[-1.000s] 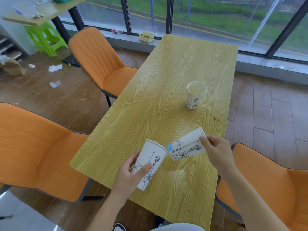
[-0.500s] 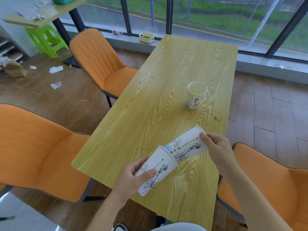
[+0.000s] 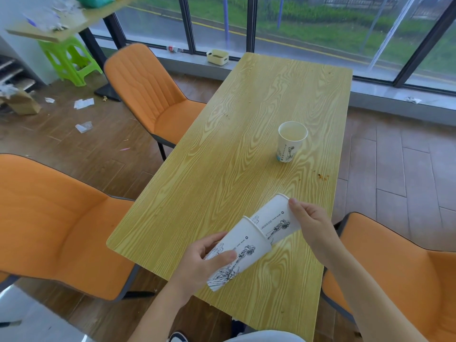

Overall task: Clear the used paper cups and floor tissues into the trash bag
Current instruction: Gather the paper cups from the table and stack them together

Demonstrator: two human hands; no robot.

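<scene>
Over the near end of the wooden table (image 3: 222,169), my left hand (image 3: 199,262) grips a white printed paper cup (image 3: 241,253), tilted with its mouth up and right. My right hand (image 3: 311,223) holds a second paper cup (image 3: 276,218) by its rim, and that cup's base sits inside the first cup's mouth. A third paper cup (image 3: 291,141) stands upright farther back on the table, with pale liquid in it. White tissues (image 3: 84,103) and a crumpled wrapper (image 3: 84,127) lie on the wood floor at the left. No trash bag is in view.
Orange chairs stand at the left (image 3: 56,228), far left (image 3: 150,95) and right (image 3: 394,275) of the table. A crumb stain (image 3: 322,176) marks the table's right edge. A green stool (image 3: 69,60), a brown paper bag (image 3: 23,102) and a cluttered shelf (image 3: 64,18) sit far left.
My hands came together: the right hand's cup went base-first into the mouth of the left hand's cup. The cups were apart one second ago.
</scene>
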